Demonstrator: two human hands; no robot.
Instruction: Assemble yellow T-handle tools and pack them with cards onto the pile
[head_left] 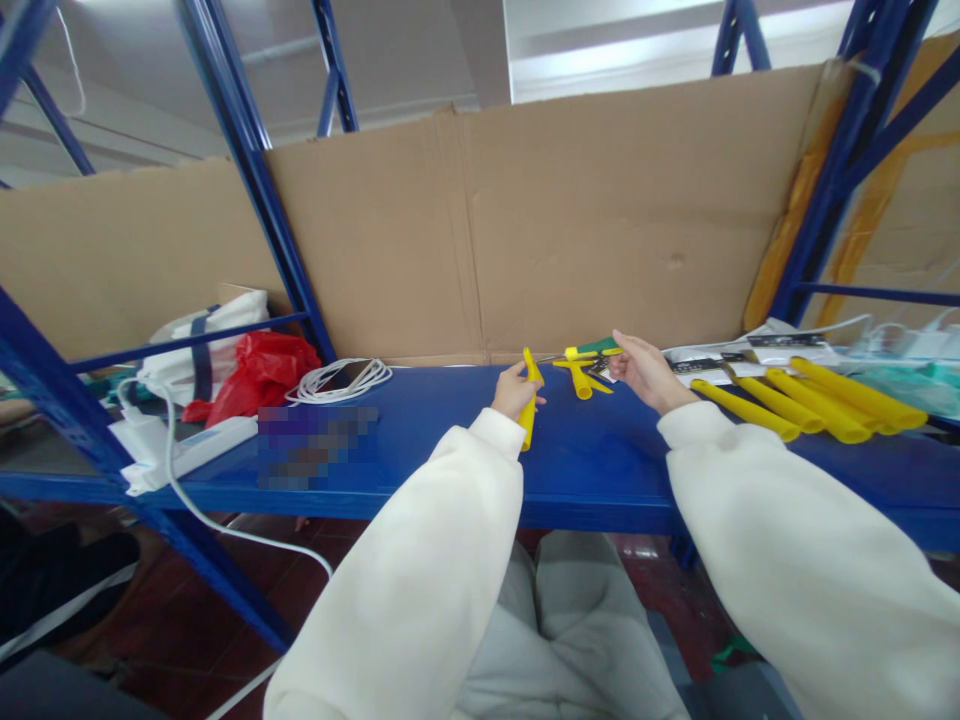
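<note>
The left hand (511, 393) closes its fingers around a yellow plastic piece (528, 432), left of a green-handled screwdriver (598, 346); the right hand (646, 372), fingers partly curled, meets the screwdriver's handle end, its hold unclear; a yellow T-shaped part (581, 382) sits just nearer; this looks like parts handling, any next move calling for a steady left grip.

Cardboard panels (585, 220), upright, twelve o'clock behind blue metal shelf (420, 430). Blue rack uprights (259, 190), ten and two o'clock. Dark red tiled floor (202, 620), seven o'clock. Pale ceiling (405, 50), eleven o'clock; bright white light (615, 45), one o'clock.
</note>
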